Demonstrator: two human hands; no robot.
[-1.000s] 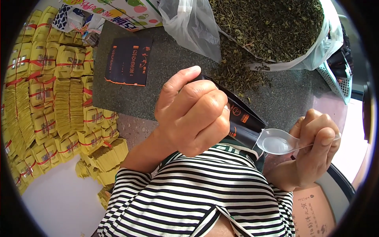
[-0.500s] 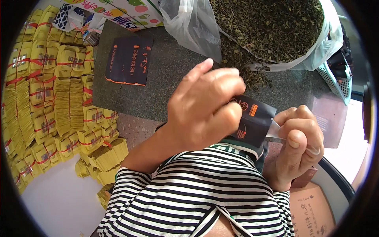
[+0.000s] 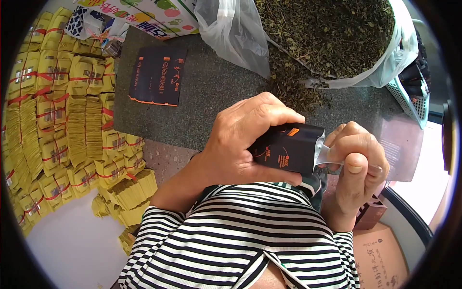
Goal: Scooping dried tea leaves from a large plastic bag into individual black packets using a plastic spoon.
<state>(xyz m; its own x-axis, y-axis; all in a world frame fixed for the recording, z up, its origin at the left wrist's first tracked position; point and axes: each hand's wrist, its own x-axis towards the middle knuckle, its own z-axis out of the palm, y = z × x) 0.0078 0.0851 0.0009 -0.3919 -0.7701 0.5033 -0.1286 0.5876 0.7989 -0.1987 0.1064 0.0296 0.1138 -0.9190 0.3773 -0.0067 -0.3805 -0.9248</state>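
Observation:
A small black pouch [image 3: 294, 150] with orange print is held in front of my striped shirt. My left hand [image 3: 243, 137] is wrapped round it, thumb along the near side and fingers over the far side. Its silvery mouth gapes toward the right. Between the thumb and fingers of my right hand [image 3: 360, 156] is a clear plastic spoon [image 3: 332, 156], its front end at the pouch's mouth. What lies inside the pouch is hidden. Beyond my hands, dried leaves [image 3: 332, 36] fill a large clear plastic bag [image 3: 404, 45], with some spilled onto the table.
A flat black pouch [image 3: 158, 76] lies on the dark speckled table [image 3: 202, 115]. Stacks of yellow packets [image 3: 53, 120] tied with red bands stand at the left. A printed carton [image 3: 163, 17] is at the back, a pale blue basket [image 3: 411, 103] at the right.
My left hand has gone from a curled grip at the pouch's far side to a full wrap round it. The pouch has shifted slightly left and its mouth is opened wider, with the spoon against it.

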